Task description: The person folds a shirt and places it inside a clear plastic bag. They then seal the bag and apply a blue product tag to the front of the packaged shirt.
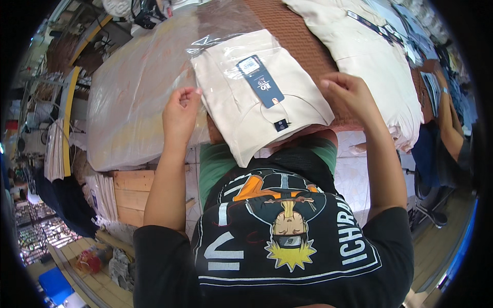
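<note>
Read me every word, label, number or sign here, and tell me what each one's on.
I won't copy out wording, but print stands on these:
Dark blue hang tag on the folded cream garment: pale lettering, partly readable.
White sticker on that tag: too small to read.
Black neck label: too small.
Black T-shirt the person wears: large white lettering, readable.
Dark tag on the pale garments, upper right: too small.

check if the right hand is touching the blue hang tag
Apart. The head view shows a stretch of the cream garment between the right hand and the blue hang tag.
</note>
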A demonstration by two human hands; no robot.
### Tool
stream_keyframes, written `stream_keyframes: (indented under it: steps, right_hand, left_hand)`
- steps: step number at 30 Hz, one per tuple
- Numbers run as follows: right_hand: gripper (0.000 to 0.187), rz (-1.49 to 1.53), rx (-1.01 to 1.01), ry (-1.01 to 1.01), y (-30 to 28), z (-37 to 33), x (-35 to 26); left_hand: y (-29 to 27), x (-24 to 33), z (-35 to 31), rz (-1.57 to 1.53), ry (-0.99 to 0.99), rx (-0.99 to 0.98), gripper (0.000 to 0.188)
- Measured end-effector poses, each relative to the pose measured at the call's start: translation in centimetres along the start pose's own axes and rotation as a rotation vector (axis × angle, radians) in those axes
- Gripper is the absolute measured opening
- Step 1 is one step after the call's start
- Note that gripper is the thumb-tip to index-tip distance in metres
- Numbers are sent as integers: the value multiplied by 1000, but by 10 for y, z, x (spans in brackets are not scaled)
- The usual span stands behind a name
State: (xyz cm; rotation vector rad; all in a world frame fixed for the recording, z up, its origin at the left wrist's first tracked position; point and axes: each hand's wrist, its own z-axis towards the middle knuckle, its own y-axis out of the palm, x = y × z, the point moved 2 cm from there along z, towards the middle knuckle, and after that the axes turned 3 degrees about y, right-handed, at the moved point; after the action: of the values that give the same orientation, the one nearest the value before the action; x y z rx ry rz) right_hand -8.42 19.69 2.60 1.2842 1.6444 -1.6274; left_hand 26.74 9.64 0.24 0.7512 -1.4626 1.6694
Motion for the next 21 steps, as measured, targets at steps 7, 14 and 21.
stream_keyframes:
  steps: [7,14,21]
  right_hand:
    - [41,108,-207,225,37,57,4]
    - [38,82,-209,34,68,44,9]
    - [43,39,-204,238,52,31,-16]
  left_hand:
    - [19,-25,-21,-151,-266,-211,46]
    - [23,-5,-3,102,-105,-161,30]
    - [21,-27,-1,-38,-252,-241,32]
